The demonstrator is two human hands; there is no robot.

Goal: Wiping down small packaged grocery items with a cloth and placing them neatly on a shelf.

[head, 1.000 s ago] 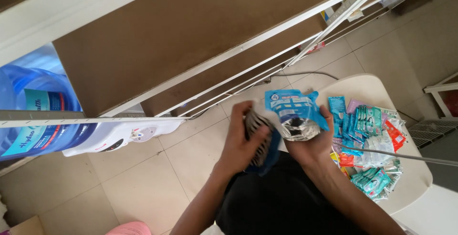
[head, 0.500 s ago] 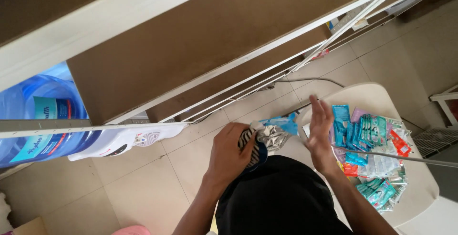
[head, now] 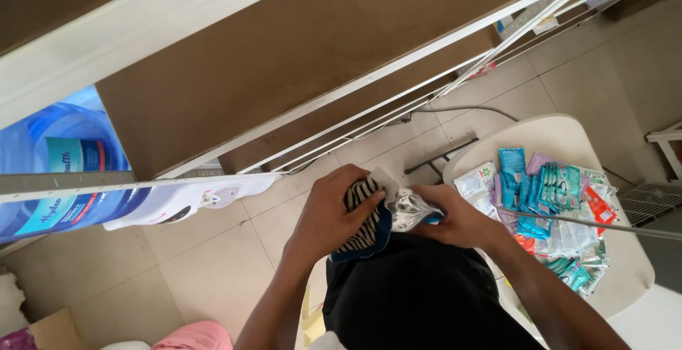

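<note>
Right hand [head: 455, 222] returned | both fingers grip striped pouch [head: 366, 215] (left hand [head: 330, 215] too)

Striped black-and-white cloth pouch [head: 360, 216]: soft, matt. Crinkled silver foil packet [head: 410, 206]: glossy. Sachets [head: 550, 201] on white tabletop [head: 547, 133]: shiny plastic film. Floor tiles [head: 206, 265]: smooth.

Striped pouch and foil sachet, both in hand.

The pouch [head: 366, 216], black-and-white striped with blue trim, is held upright and open-mouthed in front of the body. The crumpled silvery sachet [head: 410, 206] touches its right edge, partly tucked at the mouth.
</note>
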